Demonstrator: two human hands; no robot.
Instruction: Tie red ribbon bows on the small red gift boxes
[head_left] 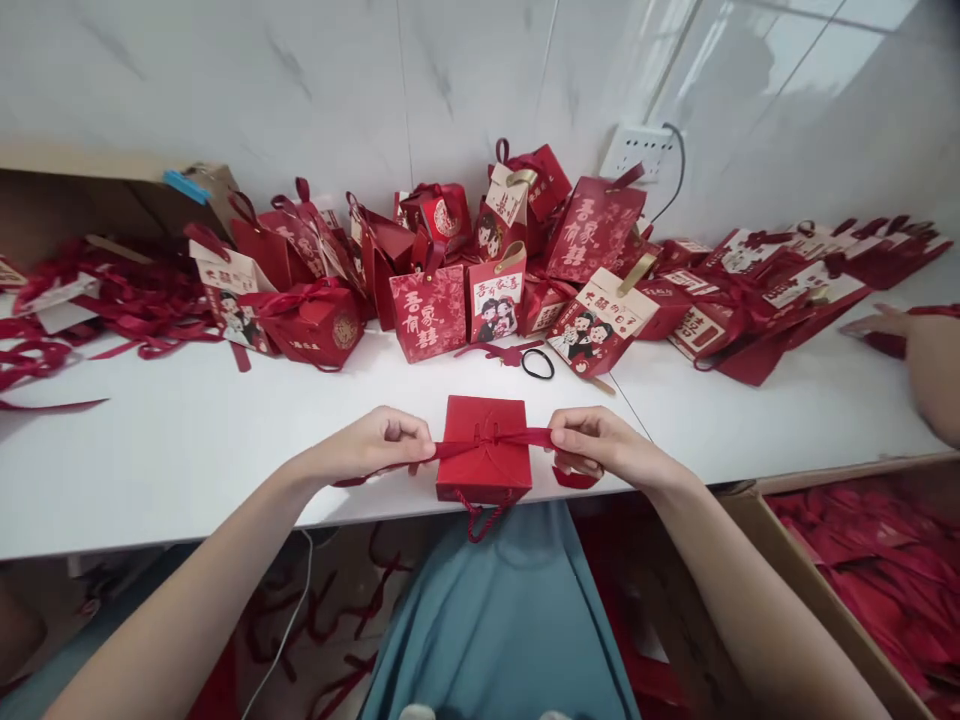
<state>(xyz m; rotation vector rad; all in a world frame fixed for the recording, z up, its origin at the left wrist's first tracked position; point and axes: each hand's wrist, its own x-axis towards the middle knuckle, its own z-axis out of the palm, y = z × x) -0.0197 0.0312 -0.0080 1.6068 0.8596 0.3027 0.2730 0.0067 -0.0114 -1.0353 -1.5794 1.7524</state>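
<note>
In front of me at the table's near edge sits a red gift box (484, 472). A dark red ribbon (457, 449) crosses its top and is knotted or crossed at the middle. My left hand (390, 440) pinches one end of the ribbon at the box's left. On the other side my right hand (596, 442) pinches the opposite end, its loose tail hanging below the fingers. The ribbon is stretched between both hands. A twisted red cord (480, 515) hangs over the front of the box.
Several red and cream gift boxes (427, 312) line the wall. A black hair tie (538, 364) lies before them. Loose ribbons (157, 300) are heaped at left. A carton (825, 590) of red material stands low at right. Another person's hand (885, 322) is at the right edge.
</note>
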